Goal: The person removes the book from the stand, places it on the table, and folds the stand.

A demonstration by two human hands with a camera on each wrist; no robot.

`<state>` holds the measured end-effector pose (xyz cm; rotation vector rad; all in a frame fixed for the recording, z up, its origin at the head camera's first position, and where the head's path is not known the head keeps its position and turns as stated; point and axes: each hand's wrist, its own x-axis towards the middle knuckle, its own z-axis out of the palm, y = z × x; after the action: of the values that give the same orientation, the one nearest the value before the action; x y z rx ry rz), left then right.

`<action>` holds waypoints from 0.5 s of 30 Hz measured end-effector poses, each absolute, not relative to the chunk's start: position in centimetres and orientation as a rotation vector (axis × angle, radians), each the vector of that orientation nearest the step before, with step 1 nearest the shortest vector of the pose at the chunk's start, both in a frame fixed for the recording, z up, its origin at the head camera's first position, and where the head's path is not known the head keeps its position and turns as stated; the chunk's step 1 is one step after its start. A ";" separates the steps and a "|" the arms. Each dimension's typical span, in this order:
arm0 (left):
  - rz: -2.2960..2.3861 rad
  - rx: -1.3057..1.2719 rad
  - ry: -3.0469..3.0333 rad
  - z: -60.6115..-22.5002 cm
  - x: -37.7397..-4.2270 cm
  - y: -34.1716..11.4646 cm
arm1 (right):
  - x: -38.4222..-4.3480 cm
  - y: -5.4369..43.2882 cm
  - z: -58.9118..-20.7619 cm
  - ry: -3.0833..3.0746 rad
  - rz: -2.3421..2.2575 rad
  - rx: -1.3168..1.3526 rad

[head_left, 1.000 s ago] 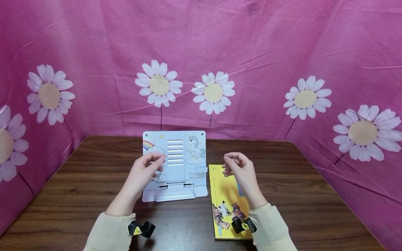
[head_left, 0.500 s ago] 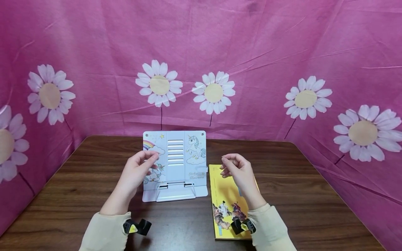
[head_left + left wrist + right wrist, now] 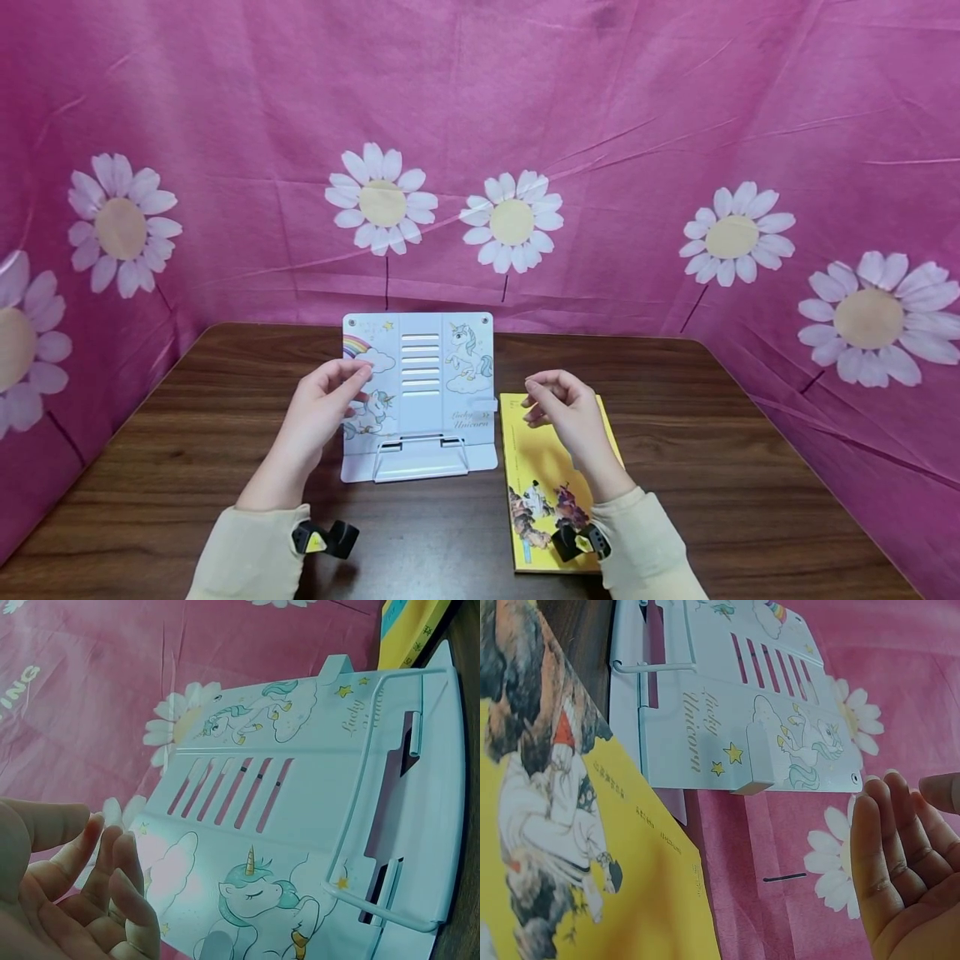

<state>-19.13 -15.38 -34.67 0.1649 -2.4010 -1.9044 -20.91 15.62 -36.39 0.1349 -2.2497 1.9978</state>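
A white book stand [image 3: 420, 408] printed with unicorns, a rainbow and clouds stands propped upright on the table. Slots run down its middle, and a wire page holder [image 3: 386, 787] sits at its lower lip. My left hand [image 3: 326, 408] hovers before the stand's left side, fingers loosely bent and holding nothing. To the right of the stand lies a yellow book [image 3: 536, 467] with painted figures on its cover. Over that book's upper part hangs my right hand [image 3: 570, 408], also holding nothing, its fingers relaxed in the right wrist view. The right forearm hides part of the cover.
Both things rest on a dark wooden table [image 3: 225, 400]. A pink cloth [image 3: 600, 100] with large daisies encloses the back and sides. Black wrist cameras [image 3: 324, 540] are strapped over cream sleeves [image 3: 251, 550].
My left hand has drawn left and slightly up, uncovering more of the stand's lower unicorn. The right hand has shifted slightly left. The stand and book stay in place.
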 end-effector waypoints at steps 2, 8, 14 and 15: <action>-1.905 0.172 -2.399 -34.7 -19.1 -15.4 | -20.9 15.6 -36.4 -2.258 1.993 0.139; -1.905 0.197 -2.411 -34.8 -19.2 -15.6 | -21.0 15.6 -36.5 -2.285 1.985 0.141; -1.900 0.215 -2.426 -34.9 -19.3 -15.8 | -21.0 15.7 -36.6 -2.316 1.979 0.148; -1.900 0.221 -2.428 -34.9 -19.3 -15.9 | -21.0 15.7 -36.6 -2.326 1.978 0.147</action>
<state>-19.26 -15.86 -34.95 0.2205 -2.4277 -1.9000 -21.01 15.68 -36.60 0.1473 -2.3259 1.9784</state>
